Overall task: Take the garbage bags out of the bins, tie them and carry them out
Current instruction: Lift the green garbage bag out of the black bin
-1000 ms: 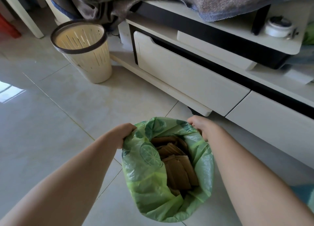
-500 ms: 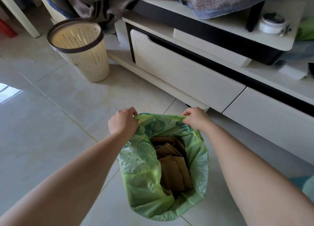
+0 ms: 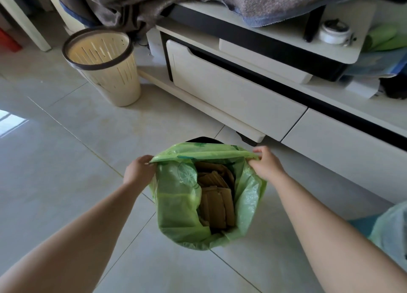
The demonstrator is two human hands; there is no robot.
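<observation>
A green garbage bag (image 3: 176, 206) with a lime print sits on the tiled floor, its mouth open. Brown cardboard pieces (image 3: 217, 195) fill it. My left hand (image 3: 137, 169) grips the bag's rim at its left corner. My right hand (image 3: 265, 163) grips the rim at the right corner, and the far edge is stretched taut between them. A dark rim shows just behind the bag; what it belongs to is hidden. A cream slotted bin (image 3: 105, 65) with a dark ring stands bare of a bag at the upper left.
A low white cabinet (image 3: 231, 92) with drawers runs along the right, close behind the bag. Grey blankets (image 3: 136, 4) hang over it. A pale blue bag (image 3: 392, 228) shows at the right edge. Bare tiles spread to the left.
Both hands moved apart along the rim, pulling the bag's far edge straight and higher. The view shifted a little.
</observation>
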